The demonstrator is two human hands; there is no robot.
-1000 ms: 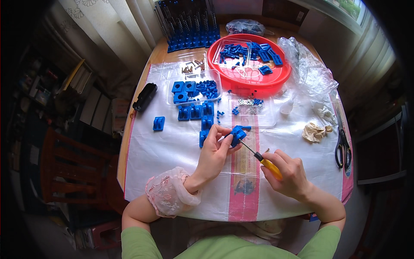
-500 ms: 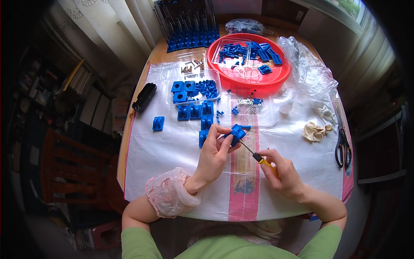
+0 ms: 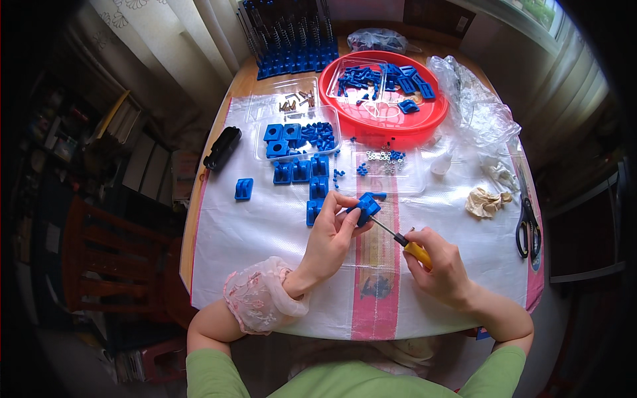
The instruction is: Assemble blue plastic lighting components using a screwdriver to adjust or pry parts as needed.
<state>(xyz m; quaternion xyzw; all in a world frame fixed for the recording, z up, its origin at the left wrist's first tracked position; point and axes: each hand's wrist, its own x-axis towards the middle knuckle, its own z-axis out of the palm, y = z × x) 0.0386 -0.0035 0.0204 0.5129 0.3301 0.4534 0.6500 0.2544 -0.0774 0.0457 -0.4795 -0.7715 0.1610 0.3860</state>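
Observation:
Between the thumb and fingers of my left hand (image 3: 334,232) is a small blue plastic block (image 3: 366,207), tilted over the table's middle. My right hand (image 3: 441,265) grips a screwdriver (image 3: 418,253) with a yellow handle and black collar. Its thin metal shaft points up and left, and the tip meets the lower right side of the block; the exact contact is too small to make out. Just left of my left hand, several matching blue brackets (image 3: 300,171) stand in a cluster. One more blue bracket (image 3: 243,189) sits apart to their left.
A clear tray (image 3: 297,136) holds blue blocks and small pieces. Behind it lie brass-coloured parts (image 3: 296,101). A red basin (image 3: 434,123) carries blue parts. White nuts (image 3: 381,156) lie in another tray. Scissors (image 3: 529,225), crumpled cloth (image 3: 486,202) and a black case (image 3: 223,148) flank the work area.
The screwdriver's handle has shifted slightly right and turned within my right hand. The blue block has tipped a little and moved slightly right; my left hand stays almost in place.

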